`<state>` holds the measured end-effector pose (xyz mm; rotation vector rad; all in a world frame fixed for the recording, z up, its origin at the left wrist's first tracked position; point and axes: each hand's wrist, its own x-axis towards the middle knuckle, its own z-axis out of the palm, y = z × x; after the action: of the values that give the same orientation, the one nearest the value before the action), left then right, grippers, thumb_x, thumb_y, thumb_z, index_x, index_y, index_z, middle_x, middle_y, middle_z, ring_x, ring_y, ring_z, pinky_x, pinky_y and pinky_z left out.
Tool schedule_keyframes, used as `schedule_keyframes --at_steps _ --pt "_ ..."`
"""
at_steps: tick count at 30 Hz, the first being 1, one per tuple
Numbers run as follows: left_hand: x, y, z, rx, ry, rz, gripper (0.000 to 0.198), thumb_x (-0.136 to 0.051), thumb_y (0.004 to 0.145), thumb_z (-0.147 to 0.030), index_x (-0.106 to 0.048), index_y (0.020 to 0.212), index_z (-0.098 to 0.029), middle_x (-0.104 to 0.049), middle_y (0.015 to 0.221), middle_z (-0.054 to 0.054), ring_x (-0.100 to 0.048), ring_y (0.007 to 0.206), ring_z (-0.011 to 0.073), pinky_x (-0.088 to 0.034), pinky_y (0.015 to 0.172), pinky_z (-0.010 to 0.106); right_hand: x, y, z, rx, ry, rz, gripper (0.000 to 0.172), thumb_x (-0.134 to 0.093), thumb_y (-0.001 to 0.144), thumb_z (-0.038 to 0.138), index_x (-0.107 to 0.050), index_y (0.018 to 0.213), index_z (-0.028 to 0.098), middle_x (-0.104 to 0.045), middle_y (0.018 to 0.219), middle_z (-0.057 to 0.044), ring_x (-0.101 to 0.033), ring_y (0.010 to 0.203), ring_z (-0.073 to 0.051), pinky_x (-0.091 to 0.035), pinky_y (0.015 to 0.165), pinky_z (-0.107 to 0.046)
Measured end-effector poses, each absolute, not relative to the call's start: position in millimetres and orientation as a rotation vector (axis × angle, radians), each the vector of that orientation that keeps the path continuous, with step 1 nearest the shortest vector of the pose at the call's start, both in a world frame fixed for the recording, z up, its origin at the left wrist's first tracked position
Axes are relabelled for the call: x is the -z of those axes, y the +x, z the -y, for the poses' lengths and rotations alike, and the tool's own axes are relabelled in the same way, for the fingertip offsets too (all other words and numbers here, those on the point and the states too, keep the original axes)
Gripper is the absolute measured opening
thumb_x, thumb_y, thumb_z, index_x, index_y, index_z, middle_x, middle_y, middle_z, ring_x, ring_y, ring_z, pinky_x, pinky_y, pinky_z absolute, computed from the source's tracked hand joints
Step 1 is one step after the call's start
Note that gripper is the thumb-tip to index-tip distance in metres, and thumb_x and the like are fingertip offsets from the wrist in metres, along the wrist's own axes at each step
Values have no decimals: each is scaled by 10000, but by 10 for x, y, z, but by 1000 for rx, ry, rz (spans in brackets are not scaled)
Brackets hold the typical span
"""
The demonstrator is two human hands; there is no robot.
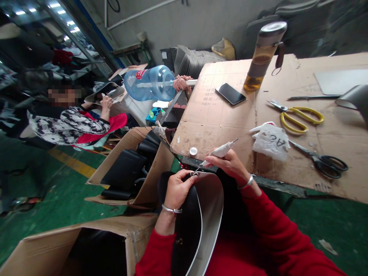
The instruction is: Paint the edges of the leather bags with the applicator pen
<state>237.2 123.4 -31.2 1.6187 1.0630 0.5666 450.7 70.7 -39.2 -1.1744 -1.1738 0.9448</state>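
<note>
Black, grey-lined curved sheet piece (211,209) just short of cardboard-topped table (195,122); prob. light, springy-stiff, best held by rim. L hand (176,189) pinches its top edge; R hand (232,165) grips white-wrapped, metal-tipped tool (220,151). Farther: yellow-handled metal scissors (288,110), amber-filled bottle (260,57).

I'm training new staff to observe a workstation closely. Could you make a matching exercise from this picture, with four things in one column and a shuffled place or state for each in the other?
Column one
1. Right hand
2. Left hand
3. Phone
4. Drinking bottle

Column two
A. At the top edge of the dark, pale-lined piece
B. Has amber liquid inside
C. Gripping the white-wrapped tool
D. Lying flat on the cardboard

Right pairs: 1-C, 2-A, 3-D, 4-B.
</note>
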Motion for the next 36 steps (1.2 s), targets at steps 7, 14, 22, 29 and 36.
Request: schedule_keyframes --at_steps 7,14,22,29,36 --pt "296 2388 -1230 -575 1636 -1049 157 -750 796 -315 -799 844 -174 -778 850 48 -691 841 218 -508 825 300 444 4517 -730 -923 -1207 1251 378 -692 911 507 -759 793 155 -734 735 -42 -663 646 -184 -528 603 -277" --pt "325 2370 -1221 -590 1720 -980 148 -707 839 -306 -783 820 -180 -744 827 46 -662 807 200 -497 797 291 432 4527 -742 -936 -1208 1302 384 -660 936 485 -747 758 156 -718 705 -30 -659 644 -176 -502 604 -261" --pt "288 2399 -1203 -575 1699 -964 134 -700 792 -255 -726 683 -181 -646 704 13 -587 724 172 -444 721 273 425 4532 -719 -1016 -1204 1253 378 -673 931 478 -750 767 147 -721 696 -38 -656 628 -172 -495 582 -258" --pt "354 2319 -1238 -580 1605 -1055 156 -709 789 -305 -725 710 -172 -643 694 4 -559 709 166 -420 708 267 472 4457 -727 -850 -1188 960 268 -730 895 433 -741 843 170 -732 756 -35 -691 687 -193 -539 636 -275" --pt "453 2170 -1375 -698 1332 -1220 212 -797 691 -340 -783 795 -156 -725 749 31 -608 718 181 -449 696 267 523 4366 -784 -523 -1301 1041 231 -714 915 415 -737 973 193 -714 911 -21 -633 747 -156 -476 656 -253"
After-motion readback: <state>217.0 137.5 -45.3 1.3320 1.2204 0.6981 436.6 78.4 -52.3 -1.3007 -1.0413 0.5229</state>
